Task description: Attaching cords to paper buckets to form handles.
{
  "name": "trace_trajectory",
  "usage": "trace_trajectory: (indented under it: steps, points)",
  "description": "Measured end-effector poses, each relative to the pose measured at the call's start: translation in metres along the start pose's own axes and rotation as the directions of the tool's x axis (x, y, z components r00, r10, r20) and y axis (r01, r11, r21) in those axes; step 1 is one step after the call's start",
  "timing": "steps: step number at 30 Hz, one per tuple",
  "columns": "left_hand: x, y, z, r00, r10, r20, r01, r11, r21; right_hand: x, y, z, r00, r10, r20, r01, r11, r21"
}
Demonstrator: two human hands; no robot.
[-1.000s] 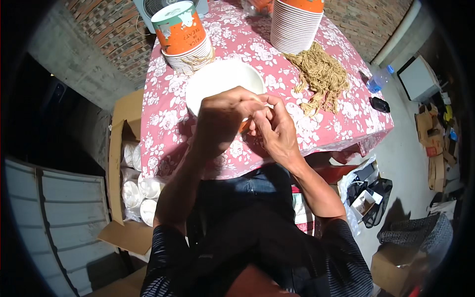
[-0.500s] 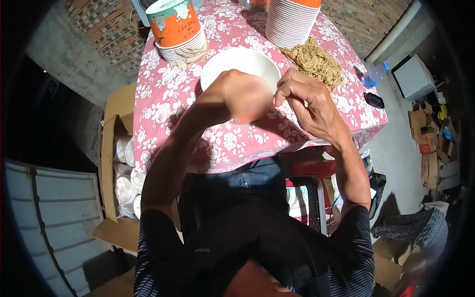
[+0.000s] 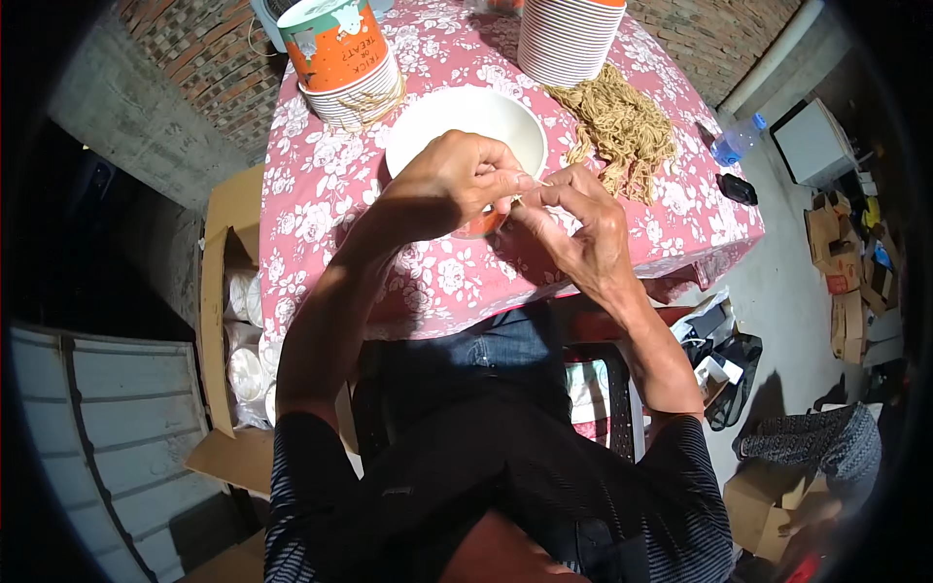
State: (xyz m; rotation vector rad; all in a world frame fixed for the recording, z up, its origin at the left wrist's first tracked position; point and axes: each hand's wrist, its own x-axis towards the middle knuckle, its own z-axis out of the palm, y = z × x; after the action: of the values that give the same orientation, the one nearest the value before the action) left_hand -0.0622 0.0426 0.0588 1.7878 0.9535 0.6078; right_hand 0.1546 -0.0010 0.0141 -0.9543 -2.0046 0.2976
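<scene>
A round paper bucket point(image 3: 481, 112), white inside and orange outside, lies tipped on the table with its mouth facing away. My left hand point(image 3: 457, 180) is closed in a pinch at its near right side, wrist over the rim. Close against it, my right hand point(image 3: 583, 228) pinches too, fingertips nearly meeting the left ones. A short bit of thin tan cord point(image 3: 516, 199) shows between the fingertips; most of it is hidden by the fingers. Right of the bucket lies a heap of tan cords point(image 3: 627, 131).
Nested orange buckets stand in a stack point(image 3: 340, 68) at the far left and a taller stack point(image 3: 569, 44) at the far right. A pink flowered cloth point(image 3: 321, 223) covers the table. A plastic bottle point(image 3: 739, 141) and a black object point(image 3: 736, 189) are near its right edge. An open carton point(image 3: 219, 321) stands left.
My right hand has moved left and slightly down, its fingertips now against the left hand's. The left hand's fingers, blurred before, now show in a pinch.
</scene>
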Motion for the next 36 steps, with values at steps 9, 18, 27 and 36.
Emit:
trace_trajectory:
  steps: [9,18,27,36]
  points:
    - [-0.006,0.006,-0.003,0.999,-0.039,0.026,0.045,0.943,-0.329,-0.006,0.007,0.005,0.977,0.214,-0.014,-0.204,0.948,0.245]
    - [-0.017,0.011,0.018,0.981,0.156,-0.116,-0.134,0.974,0.181,-0.004,-0.009,-0.015,0.898,0.396,0.194,-0.440,0.792,0.423]
    - [-0.017,-0.002,0.023,0.937,0.294,-0.187,-0.244,0.936,0.253,-0.009,-0.006,-0.013,0.891,0.412,0.190,-0.439,0.677,0.591]
    - [-0.019,0.002,0.021,0.978,0.156,-0.136,-0.141,0.983,0.116,-0.011,-0.002,0.002,0.869,0.455,0.195,-0.479,0.669,0.569]
